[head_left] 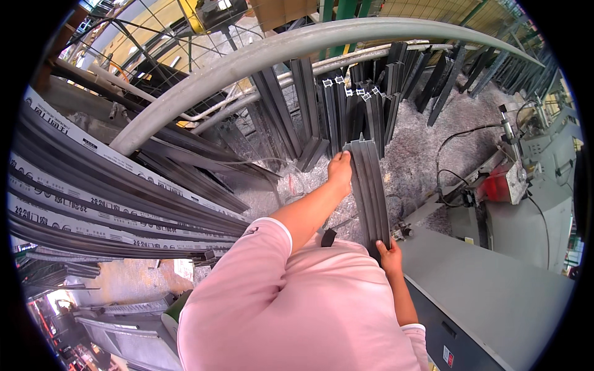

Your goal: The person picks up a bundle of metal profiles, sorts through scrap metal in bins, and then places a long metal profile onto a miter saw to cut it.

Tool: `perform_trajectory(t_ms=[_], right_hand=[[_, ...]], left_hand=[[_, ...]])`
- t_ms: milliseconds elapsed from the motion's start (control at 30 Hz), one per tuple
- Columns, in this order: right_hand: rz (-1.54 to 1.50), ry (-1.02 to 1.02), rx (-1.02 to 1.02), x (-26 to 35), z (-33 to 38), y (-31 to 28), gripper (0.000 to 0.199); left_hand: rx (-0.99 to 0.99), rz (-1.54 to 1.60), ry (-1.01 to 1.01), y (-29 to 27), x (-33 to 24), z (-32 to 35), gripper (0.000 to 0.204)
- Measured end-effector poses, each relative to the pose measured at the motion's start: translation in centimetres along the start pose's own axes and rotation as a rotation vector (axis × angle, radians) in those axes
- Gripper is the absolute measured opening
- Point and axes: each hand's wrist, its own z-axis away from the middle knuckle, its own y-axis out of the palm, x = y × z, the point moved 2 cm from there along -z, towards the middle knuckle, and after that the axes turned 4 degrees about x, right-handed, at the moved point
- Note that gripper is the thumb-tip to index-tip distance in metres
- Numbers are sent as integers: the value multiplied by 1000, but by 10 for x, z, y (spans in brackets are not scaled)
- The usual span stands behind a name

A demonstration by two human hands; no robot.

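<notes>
A short length of dark grey, grooved metal profile point(369, 188) stands on a slant in front of my body, its far end up among other cut pieces. My left hand point(339, 168) is closed round its left edge near the far end. Lower down, my right hand point(390, 256) grips the right edge close to the near end, the thumb lying on the face. Just beyond the far end stands a cluster of upright dark profiles point(365, 102) with bright cut ends. The fingers behind the held piece are hidden.
Long profiles with white printed film point(124, 179) are stacked at the left. A curved grey pipe rail point(346, 32) arches across the far side. At the right are a grey machine cabinet point(489, 266) and a red machine part point(497, 187) with cables. Pale shavings point(421, 148) cover the floor.
</notes>
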Motion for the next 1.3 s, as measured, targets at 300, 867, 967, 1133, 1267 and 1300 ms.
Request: perform_trajectory(t_ms=[300,867,967,1133,1267,1300], right_hand=[[57,188,17,9,-7,-7,29],[-161,148,-73,53,24,-11,48],[-81,-138,-255,116,31,-13,56],[16,-556,-571,185,68,-24,51],[-44,-672,-835,154,132,-20,55],[-70,-680,-880,141,149,-21,55]], left_hand=[[354,-76,-384,-42,66,6,41],[745,-165,-47,63,4,26,50],[939,-444,95,88,6,71,46],[1203,-601,175,89,45,135,47],[1461,-755,290,89,80,186,51],[1514,-758,326,86,93,202,51]])
